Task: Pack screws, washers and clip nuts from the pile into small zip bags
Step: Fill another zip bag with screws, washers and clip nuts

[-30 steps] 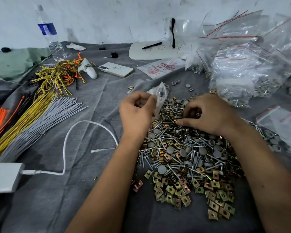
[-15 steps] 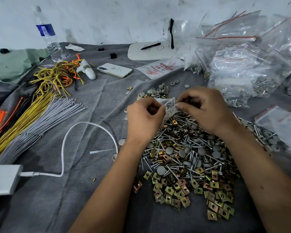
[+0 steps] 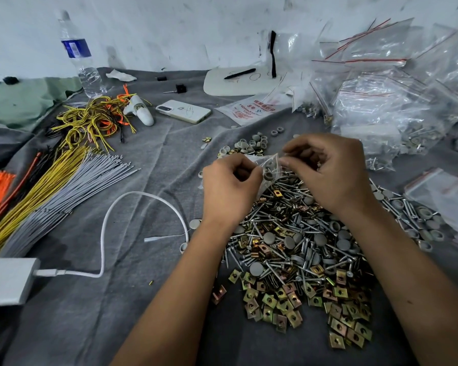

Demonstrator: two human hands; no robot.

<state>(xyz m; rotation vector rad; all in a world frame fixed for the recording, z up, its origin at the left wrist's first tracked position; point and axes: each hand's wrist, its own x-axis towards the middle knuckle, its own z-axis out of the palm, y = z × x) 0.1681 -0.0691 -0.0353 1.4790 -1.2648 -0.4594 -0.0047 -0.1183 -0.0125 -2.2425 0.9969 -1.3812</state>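
Small clear plastic zip bag (image 3: pixel 269 171) hung between both hands just above the far edge of the pile.

Left hand (image 3: pixel 229 190) pinched one side of its mouth; right hand (image 3: pixel 328 169) pinched the other, fingers curled on the rim; grey round washers showed inside; the film looked thin, limp and slippery, best held at the stiffer zip strip; the heap of silver screws, grey washers and brass-coloured square clip nuts (image 3: pixel 299 249) lay on the grey cloth (image 3: pixel 132 299) beneath, its loose pieces small, hard and likely to roll or snag the film.
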